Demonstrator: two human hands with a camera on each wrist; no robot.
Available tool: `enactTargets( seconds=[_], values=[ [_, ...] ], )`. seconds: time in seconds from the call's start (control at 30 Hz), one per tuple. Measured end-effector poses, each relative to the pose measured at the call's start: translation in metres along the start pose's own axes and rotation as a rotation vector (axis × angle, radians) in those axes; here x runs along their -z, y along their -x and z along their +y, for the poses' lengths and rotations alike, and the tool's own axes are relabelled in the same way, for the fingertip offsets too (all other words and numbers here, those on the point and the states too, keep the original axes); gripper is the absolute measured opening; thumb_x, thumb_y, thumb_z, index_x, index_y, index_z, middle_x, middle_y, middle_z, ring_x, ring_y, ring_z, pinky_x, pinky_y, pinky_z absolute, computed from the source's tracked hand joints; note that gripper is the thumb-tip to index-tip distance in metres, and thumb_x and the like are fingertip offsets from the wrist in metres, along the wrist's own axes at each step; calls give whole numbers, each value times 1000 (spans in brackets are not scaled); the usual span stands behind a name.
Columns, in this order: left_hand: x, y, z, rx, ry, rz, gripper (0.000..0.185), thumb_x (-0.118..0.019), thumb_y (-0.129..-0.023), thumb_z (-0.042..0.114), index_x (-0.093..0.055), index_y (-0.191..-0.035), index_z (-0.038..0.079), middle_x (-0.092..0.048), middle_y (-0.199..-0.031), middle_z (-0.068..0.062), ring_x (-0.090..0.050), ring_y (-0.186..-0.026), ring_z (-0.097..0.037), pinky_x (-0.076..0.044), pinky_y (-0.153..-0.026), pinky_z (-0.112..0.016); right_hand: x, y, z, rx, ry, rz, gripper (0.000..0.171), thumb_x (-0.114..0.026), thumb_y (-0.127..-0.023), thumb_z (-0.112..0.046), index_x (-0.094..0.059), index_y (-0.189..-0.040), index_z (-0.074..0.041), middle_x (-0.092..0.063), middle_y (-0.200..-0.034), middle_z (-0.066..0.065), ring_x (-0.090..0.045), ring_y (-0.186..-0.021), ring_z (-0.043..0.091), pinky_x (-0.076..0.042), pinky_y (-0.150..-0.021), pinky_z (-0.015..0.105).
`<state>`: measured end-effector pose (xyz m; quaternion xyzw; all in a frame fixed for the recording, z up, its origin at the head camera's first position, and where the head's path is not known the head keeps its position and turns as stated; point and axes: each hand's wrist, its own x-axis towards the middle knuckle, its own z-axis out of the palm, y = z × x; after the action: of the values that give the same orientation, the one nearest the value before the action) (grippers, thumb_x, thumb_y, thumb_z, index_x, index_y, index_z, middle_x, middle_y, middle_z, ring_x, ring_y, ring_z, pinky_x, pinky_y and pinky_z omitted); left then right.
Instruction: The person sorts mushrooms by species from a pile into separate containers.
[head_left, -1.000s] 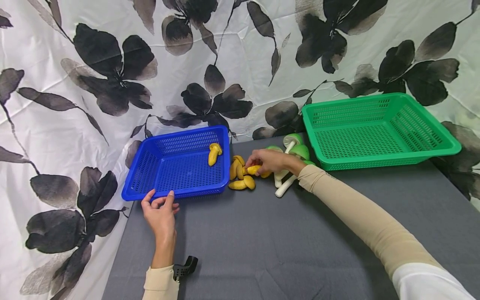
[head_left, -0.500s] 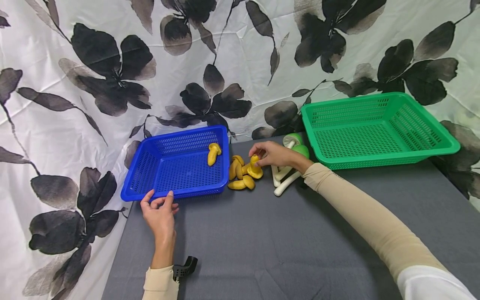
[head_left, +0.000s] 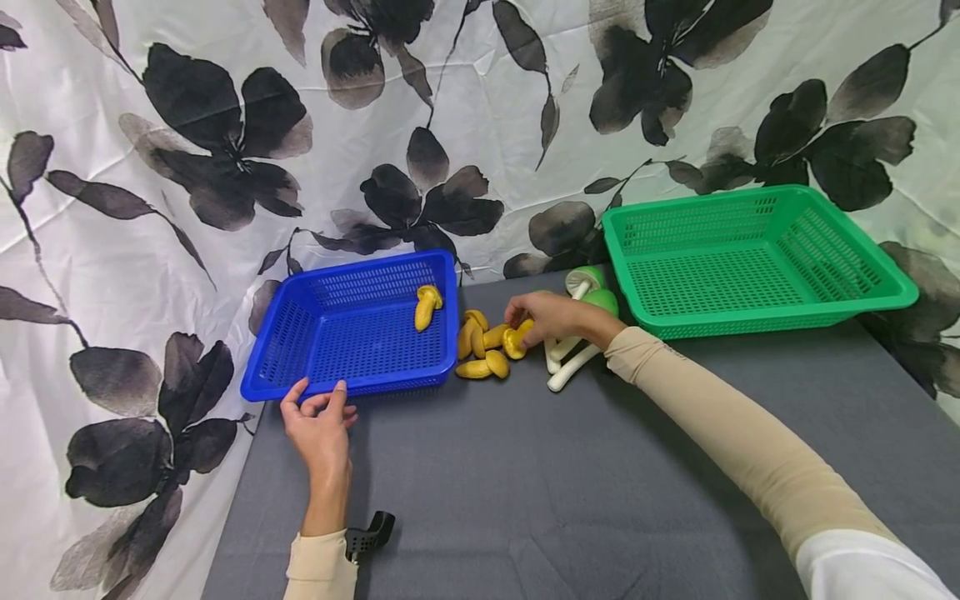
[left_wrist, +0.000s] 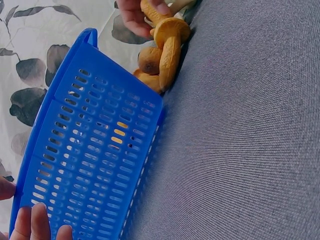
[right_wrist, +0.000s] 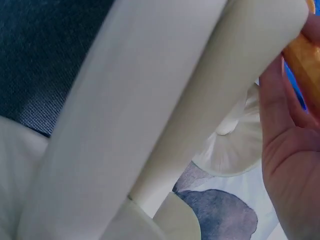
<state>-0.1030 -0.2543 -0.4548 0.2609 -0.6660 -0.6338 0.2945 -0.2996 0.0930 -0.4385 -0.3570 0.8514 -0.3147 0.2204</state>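
- Yellow mushroom (head_left: pixel 514 342) in my grip right now: my right hand (head_left: pixel 553 318) has it pinched between thumb and fingers, the spread narrow, its cap facing the blue side.
- Where is it? Just right of the loose yellow mushrooms (head_left: pixel 483 367), between the two baskets; whether its cap touches the nearest neighbour, I can't tell.
- Over to my left hand (head_left: pixel 318 425): it holds the near rim of the blue basket (head_left: pixel 397 384), some fingers curled against the slotted outer wall.
- Inside that basket, one lone yellow mushroom (head_left: pixel 428 307) lies by the right-hand wall, and from my left wrist a patch of yellow shows through the slots.
- Beneath and beside my right wrist, a cluster of green-capped mushrooms (head_left: pixel 573 367), pale stems crossing, some of it hidden by my hand; from that wrist's camera two big stems fill the foreground.
- Off to the right, the green basket (head_left: pixel 772 322) stands with its near-left corner close to those green caps, its long side slanting away.
- Grey cloth (head_left: pixel 480 475) under everything, a beige sleeve (head_left: pixel 697 400) along my right arm, a black strap (head_left: pixel 369 536) at my left cuff, and the black-flowered curtain (head_left: pixel 465 100) rising behind.
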Motion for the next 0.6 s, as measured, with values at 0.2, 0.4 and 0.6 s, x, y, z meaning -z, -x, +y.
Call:
enactTargets(
  seconds=[0.2, 0.4, 0.6],
  values=[
    [0, -1, 0, 8, -6, -4, 64, -80, -90, 22, -43, -142, 13, -63, -92, -9, -71, -62, -16, -62, -58, -31, -2, 1, -2, 37, 156, -64, 47, -76, -86, -4, -66, -132, -9, -69, -125, 8, -62, -115, 26, -52, -99, 43],
    [-1, -2, 0, 8, -9, -5, 64, -80, -90, 23, -43, -141, 14, -64, -92, -9, -72, -64, -18, -62, -59, -31, -1, 5, -2, 32, 29, -6, 42, -71, -87, -2, -69, -129, -10, -62, -127, 11, -62, -109, 27, -53, -95, 40],
    [0, -1, 1, 14, -14, 7, 62, -81, -89, 24, -44, -139, 16, -65, -92, -7, -71, -63, -16, -62, -58, -30, 2, 7, 2, 85, -218, 79, 35, -74, -89, 0, -68, -123, -4, -64, -125, 12, -66, -95, 24, -56, -85, 31]
  ],
)
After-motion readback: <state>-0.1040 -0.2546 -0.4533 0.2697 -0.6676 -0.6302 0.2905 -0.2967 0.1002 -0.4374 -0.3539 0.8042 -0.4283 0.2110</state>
